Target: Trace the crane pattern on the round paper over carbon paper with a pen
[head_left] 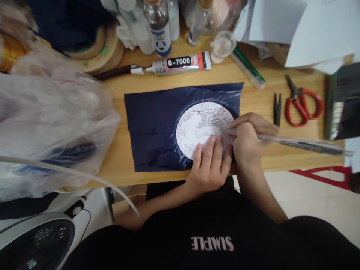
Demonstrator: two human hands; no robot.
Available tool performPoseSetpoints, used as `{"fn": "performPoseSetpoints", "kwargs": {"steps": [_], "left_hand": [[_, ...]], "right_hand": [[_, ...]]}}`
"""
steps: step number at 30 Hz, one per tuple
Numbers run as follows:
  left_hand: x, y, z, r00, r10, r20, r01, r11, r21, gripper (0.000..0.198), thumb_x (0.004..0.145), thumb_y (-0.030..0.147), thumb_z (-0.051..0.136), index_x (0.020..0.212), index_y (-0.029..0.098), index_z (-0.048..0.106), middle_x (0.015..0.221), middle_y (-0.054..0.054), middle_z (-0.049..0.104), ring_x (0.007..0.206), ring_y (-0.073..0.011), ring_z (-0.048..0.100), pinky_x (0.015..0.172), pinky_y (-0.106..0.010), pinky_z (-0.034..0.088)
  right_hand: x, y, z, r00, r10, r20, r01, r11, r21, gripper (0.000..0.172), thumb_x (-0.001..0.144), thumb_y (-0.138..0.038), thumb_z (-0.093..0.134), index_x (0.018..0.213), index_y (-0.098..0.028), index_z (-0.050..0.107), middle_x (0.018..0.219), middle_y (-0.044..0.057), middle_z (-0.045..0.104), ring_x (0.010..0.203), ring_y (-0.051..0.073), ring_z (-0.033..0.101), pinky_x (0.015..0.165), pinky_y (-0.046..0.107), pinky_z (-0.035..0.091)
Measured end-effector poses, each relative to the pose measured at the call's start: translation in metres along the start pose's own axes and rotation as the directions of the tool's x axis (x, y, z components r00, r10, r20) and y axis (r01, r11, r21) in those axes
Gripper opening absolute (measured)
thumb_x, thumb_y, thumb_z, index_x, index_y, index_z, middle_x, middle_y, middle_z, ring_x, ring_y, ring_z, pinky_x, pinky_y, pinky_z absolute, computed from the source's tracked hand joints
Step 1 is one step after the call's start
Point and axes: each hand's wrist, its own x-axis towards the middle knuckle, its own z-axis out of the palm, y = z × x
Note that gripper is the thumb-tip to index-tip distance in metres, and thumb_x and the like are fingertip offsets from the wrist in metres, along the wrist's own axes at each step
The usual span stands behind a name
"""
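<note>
A round white paper (188, 129) printed with a line drawing of a bird lies on a dark blue sheet (152, 131) on the wooden table. My left hand (209, 165) rests on the lower part of the paper, its fingers stretched out flat. In my right hand (247, 138) is a pen (306, 144), gripped near its tip, with its long barrel pointing right. The pen's tip meets the right side of the drawing, close to the bird's feathers. My fingers partly hide the lower and right edges of the circle.
Behind the sheet lie a B-7000 glue tube (181, 63) and a green-and-clear stick (249, 69). Red-handled pliers (303, 105) and small black tweezers-like tips (277, 108) are at right. Bottles (160, 30) stand at the back; a plastic bag (56, 123) covers the left.
</note>
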Motion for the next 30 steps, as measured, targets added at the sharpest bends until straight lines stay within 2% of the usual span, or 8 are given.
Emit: {"fn": "performPoseSetpoints", "kwargs": {"steps": [3,9,17,30], "left_hand": [[-0.0003,-0.0004,-0.0002,1.000,0.003,-0.001,-0.003,1.000,-0.003,0.040,0.092,0.036,0.056,0.122,0.009,0.059,0.125,-0.019,0.063,0.121,-0.0331,0.056,0.097,-0.045,0.047],[-0.0003,0.0000,0.0007,1.000,-0.002,-0.003,0.002,1.000,-0.002,0.039,0.091,0.034,0.058,0.122,0.009,0.059,0.126,-0.019,0.062,0.121,-0.0334,0.056,0.099,-0.046,0.046],[-0.0005,-0.0003,0.0009,1.000,0.006,-0.008,-0.006,1.000,0.007,0.040,0.091,0.035,0.057,0.122,0.010,0.059,0.126,-0.019,0.062,0.121,-0.0329,0.056,0.097,-0.045,0.047],[-0.0008,-0.0002,0.0003,1.000,0.003,0.008,-0.003,1.000,-0.001,0.039,0.093,0.034,0.054,0.123,0.010,0.058,0.127,-0.019,0.061,0.122,-0.0325,0.055,0.099,-0.045,0.045]], "right_hand": [[-0.0001,0.0016,0.0010,1.000,0.005,0.000,-0.005,1.000,0.009,0.025,0.061,-0.006,0.042,0.049,-0.021,0.058,0.045,-0.005,0.053,0.040,0.010,0.046,0.040,0.024,0.032],[-0.0011,0.0032,0.0044,0.988,0.048,-0.144,-0.043,0.998,0.040,0.027,0.061,-0.003,0.040,0.051,-0.020,0.058,0.045,-0.005,0.053,0.041,0.010,0.046,0.041,0.024,0.034],[-0.0014,0.0034,0.0044,0.988,0.115,-0.104,-0.114,0.993,0.007,0.024,0.063,-0.008,0.042,0.052,-0.021,0.059,0.047,-0.005,0.054,0.042,0.010,0.047,0.043,0.024,0.037],[-0.0005,0.0044,0.0055,0.988,0.091,-0.128,-0.087,0.996,0.034,0.026,0.061,-0.005,0.041,0.049,-0.021,0.057,0.042,-0.005,0.051,0.039,0.009,0.045,0.039,0.022,0.033]]}}
